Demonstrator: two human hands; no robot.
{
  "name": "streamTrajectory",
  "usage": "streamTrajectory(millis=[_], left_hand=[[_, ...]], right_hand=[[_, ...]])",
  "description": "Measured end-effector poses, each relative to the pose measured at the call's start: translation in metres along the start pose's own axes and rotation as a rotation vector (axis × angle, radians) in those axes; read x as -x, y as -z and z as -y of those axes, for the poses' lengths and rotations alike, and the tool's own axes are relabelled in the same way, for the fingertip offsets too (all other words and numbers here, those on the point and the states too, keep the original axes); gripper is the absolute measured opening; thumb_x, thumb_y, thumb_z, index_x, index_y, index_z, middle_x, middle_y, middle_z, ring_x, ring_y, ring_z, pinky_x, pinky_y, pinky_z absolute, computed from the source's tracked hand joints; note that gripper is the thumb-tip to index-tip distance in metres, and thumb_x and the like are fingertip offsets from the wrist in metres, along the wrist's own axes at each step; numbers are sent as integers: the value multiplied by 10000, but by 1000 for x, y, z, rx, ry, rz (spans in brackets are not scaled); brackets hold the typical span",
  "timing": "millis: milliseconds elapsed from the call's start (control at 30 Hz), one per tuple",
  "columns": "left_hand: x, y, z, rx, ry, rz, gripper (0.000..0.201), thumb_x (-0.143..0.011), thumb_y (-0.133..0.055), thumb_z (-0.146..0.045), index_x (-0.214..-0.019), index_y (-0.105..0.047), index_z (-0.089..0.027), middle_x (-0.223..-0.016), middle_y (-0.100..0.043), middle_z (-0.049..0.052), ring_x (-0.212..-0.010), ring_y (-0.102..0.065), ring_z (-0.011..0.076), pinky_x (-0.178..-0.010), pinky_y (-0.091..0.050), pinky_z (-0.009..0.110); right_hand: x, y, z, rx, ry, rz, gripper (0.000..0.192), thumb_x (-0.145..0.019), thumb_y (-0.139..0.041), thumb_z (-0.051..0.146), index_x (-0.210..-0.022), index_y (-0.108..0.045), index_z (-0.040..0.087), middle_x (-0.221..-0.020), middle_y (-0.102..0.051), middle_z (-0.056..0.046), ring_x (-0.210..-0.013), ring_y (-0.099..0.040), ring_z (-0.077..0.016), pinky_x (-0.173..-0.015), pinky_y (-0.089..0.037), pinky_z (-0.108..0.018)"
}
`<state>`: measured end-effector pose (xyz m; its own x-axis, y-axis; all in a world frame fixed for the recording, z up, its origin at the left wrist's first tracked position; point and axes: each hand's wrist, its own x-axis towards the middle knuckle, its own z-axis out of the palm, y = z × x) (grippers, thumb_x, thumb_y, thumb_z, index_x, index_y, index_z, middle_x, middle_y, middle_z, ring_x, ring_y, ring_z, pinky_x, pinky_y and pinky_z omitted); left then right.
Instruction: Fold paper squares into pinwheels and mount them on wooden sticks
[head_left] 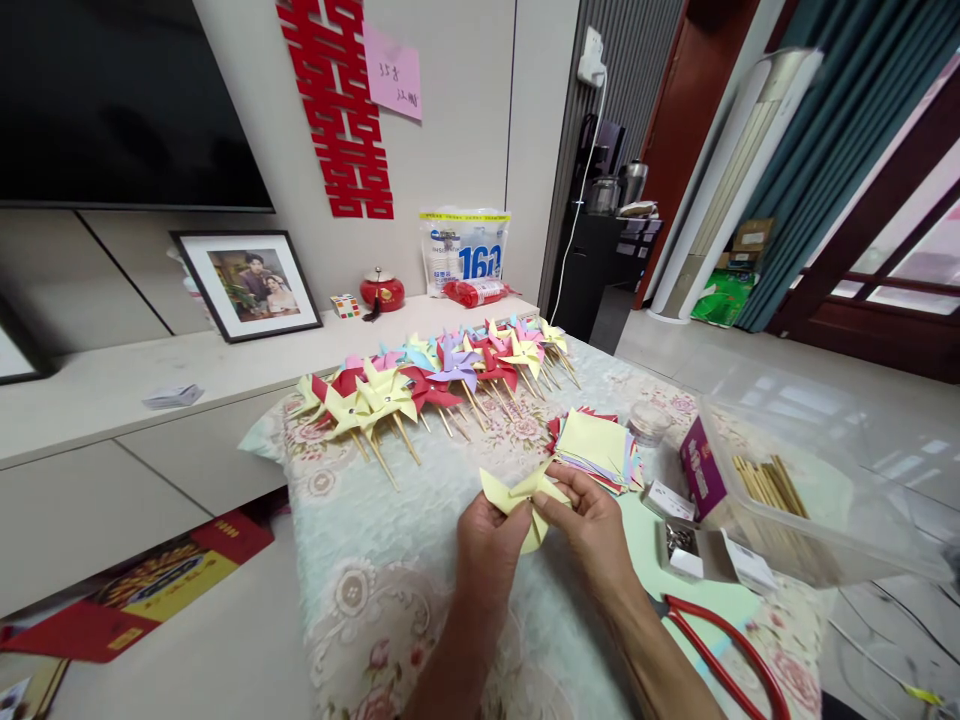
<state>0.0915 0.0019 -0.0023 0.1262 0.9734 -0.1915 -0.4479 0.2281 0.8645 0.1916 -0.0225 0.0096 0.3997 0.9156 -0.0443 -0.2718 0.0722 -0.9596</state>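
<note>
Between both hands, just above the flowered tablecloth, is a pale yellow paper pinwheel (535, 487) with folded blades and no stick visible. My left hand (491, 545) grips its left side, thumb near the centre. On the right side, my right hand (589, 515) pinches the paper, its thumb also close to the middle. Whether a pin sits under the thumbs is hard to make out. Beyond my right hand lies a stack of coloured paper squares (594, 440), a yellow one on top. Finished pinwheels on sticks (457, 365) lie in a row at the table's far side.
At right stand a clear plastic bin (825, 530) of wooden sticks (770, 485), a small open box of metal pins (681, 540) and a round clear container (649, 422). Red-handled pliers (727, 640) lie near my right forearm. A cabinet (187, 440) runs behind the table.
</note>
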Motion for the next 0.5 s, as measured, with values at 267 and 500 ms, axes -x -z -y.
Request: streamTrajectory(millis=[267, 500], left_hand=[[2, 1, -6, 46, 28, -19, 428, -561, -835, -271, -947, -747, -105, -783, -785, 83, -746, -738, 262, -677, -545, 305], [-6, 9, -2, 135, 1, -61, 395, -570, -852, -293, -894, -728, -105, -764, -774, 79, -731, -729, 251, -750, -542, 343]], right_hand=[[-2, 1, -8, 201, 76, 5, 419, -657, -808, 357, -1027, -727, 176, -884, -786, -72, -815, -723, -276, -750, -556, -381], [1, 1, 11, 570, 411, -90, 320, -797, -688, 353, -1076, -730, 203, -985, -755, -92, -896, -689, -267, -834, -521, -404]])
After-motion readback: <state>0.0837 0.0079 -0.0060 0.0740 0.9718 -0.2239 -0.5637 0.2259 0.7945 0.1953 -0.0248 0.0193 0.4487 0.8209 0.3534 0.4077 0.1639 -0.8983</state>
